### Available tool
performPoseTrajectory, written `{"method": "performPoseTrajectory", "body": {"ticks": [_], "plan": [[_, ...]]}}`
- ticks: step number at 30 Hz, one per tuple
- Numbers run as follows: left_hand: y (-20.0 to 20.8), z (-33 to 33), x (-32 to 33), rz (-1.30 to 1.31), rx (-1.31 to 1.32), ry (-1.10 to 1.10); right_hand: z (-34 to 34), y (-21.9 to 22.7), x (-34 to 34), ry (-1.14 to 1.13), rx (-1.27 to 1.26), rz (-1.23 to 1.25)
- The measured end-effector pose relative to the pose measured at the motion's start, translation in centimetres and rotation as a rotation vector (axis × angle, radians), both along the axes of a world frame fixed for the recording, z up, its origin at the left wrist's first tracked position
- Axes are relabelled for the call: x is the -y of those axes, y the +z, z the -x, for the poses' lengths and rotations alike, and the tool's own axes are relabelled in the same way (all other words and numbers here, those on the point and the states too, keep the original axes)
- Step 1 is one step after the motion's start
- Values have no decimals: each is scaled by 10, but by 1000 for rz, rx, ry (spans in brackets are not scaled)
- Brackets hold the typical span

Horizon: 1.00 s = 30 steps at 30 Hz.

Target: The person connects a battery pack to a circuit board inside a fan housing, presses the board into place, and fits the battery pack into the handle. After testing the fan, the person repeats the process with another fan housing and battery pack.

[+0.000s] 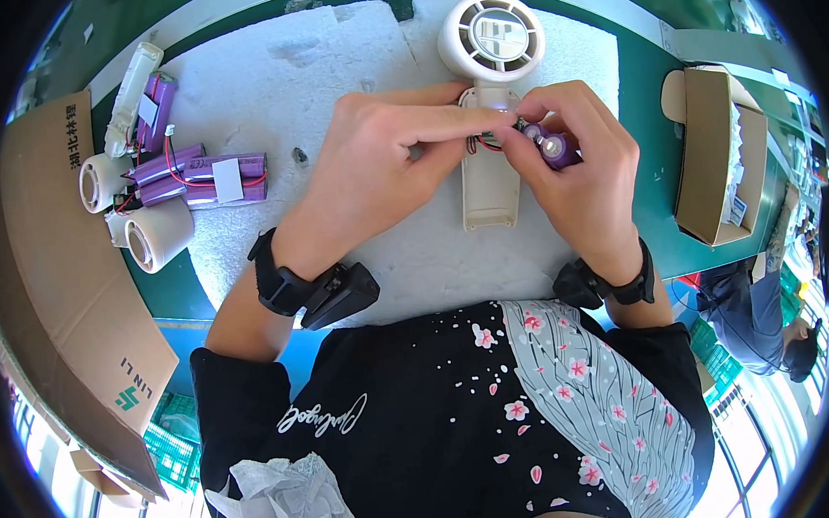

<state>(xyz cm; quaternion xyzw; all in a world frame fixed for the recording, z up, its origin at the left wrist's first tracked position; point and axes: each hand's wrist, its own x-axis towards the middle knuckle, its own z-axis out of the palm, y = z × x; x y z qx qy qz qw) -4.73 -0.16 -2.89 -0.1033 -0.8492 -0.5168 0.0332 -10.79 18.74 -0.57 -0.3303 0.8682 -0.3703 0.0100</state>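
A cream handheld fan lies before me on the white foam sheet, its round grille at the far end and its handle shell open toward me. My left hand grips the fan at the upper handle, with the index finger reaching across to my right thumb. In my right hand is a purple battery pack, held closed between thumb and fingers just right of the handle. Red and black wires run inside the shell below my fingertips. What the fingertips touch there is mostly hidden.
The white foam sheet covers the green table. At the left lie several purple battery packs, cream fan parts and a large cardboard box. An open carton stands at the right; a person is beyond.
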Motion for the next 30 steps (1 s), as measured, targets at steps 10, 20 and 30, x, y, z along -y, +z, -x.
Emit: {"method": "performPoseTrajectory", "body": {"ticks": [10, 20, 30], "plan": [[-5, -1, -2, -65, -13, 24, 11, 19, -12, 152, 484, -93], [-10, -1, 3, -244, -32, 153, 32, 31, -22, 23, 759, -149], [-9, -3, -5, -244, 67, 253, 22, 20, -27, 136, -8, -240]]}}
